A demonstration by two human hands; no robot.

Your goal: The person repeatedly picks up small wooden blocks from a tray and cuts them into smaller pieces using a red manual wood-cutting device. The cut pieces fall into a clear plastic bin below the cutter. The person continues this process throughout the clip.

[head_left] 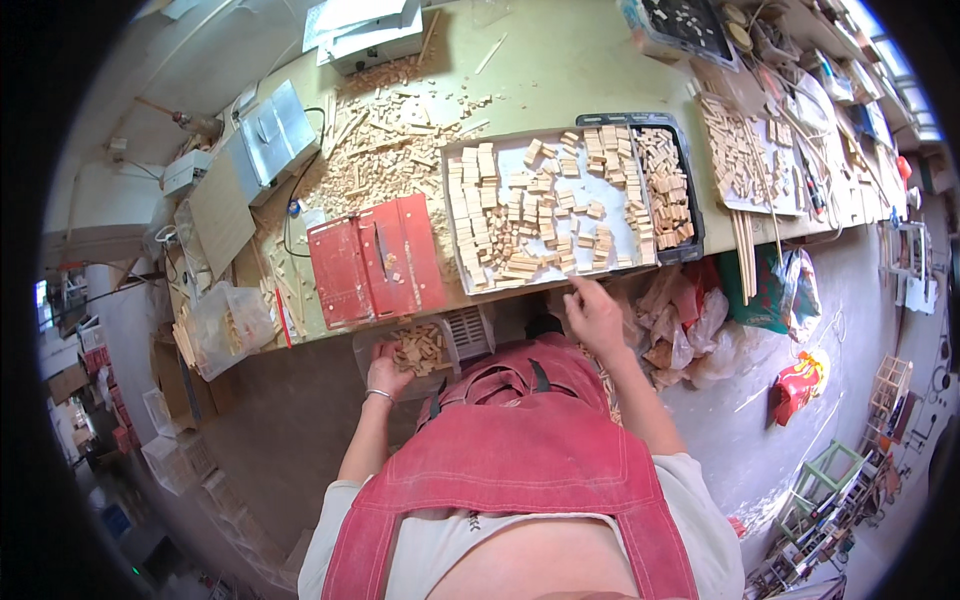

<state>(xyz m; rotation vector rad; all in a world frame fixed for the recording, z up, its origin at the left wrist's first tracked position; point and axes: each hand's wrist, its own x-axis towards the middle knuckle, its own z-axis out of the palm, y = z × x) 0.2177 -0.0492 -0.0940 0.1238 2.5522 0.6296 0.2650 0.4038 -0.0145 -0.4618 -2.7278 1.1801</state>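
The person sits at the near edge of a long worktop [560,70] and wears a red apron [510,460].

The left hand [386,370] is below the near edge of the worktop, on the rim of a clear plastic container [445,330] that is filled with small wooden blocks [420,348]. Its grip is curled on the container's left rim and touches the blocks there; if it has closed around any block, I cannot tell.

The right hand [594,316] reaches up to the near edge of the worktop, just under a flat tray lined with white paper [548,205]. The fingers are loosely open and spread, with the index finger pointing to the near rim of the tray. The grip holds nothing that I can see.

On the tray many short wooden pieces [520,215] lie, some in neat rows on the left side and some scattered in the middle. Just beside the tray on the right is a black tray [680,190], also full of wooden pieces. Left of the white tray, at the near edge, a red flat machine [378,262] stands. Behind it a big loose heap of wooden offcuts [385,150] spreads toward the far edge.
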